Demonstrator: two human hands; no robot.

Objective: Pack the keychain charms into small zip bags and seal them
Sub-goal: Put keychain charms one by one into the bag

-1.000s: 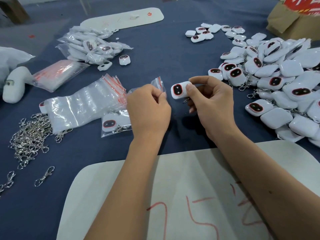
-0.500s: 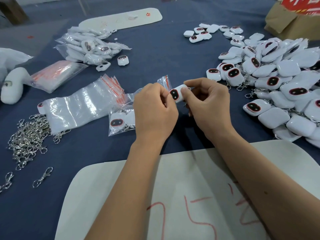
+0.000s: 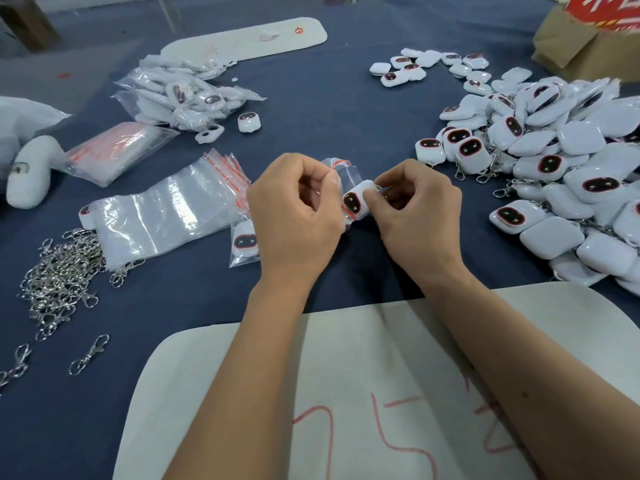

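Observation:
My left hand [image 3: 294, 216] pinches the mouth of a small clear zip bag [image 3: 346, 173] with a red seal strip. My right hand [image 3: 419, 213] pinches a white keychain charm [image 3: 356, 202] with a dark red-rimmed face, its lower end lying in the bag's mouth between both hands. A packed bag with a charm [image 3: 244, 242] lies just left of my left hand. A stack of empty zip bags [image 3: 166, 213] lies further left. A big heap of loose charms [image 3: 561, 168] covers the right side.
A pile of packed bags [image 3: 187, 95] sits at the back left, with another bundle of bags [image 3: 117, 152] near it. Metal clasps [image 3: 59, 275] are heaped at the left. A white board with red marks [image 3: 363, 393] lies under my forearms. A cardboard box [image 3: 581, 46] stands back right.
My right hand has brought the charm leftward from open air into the bag's mouth. Both hands have closed together around it.

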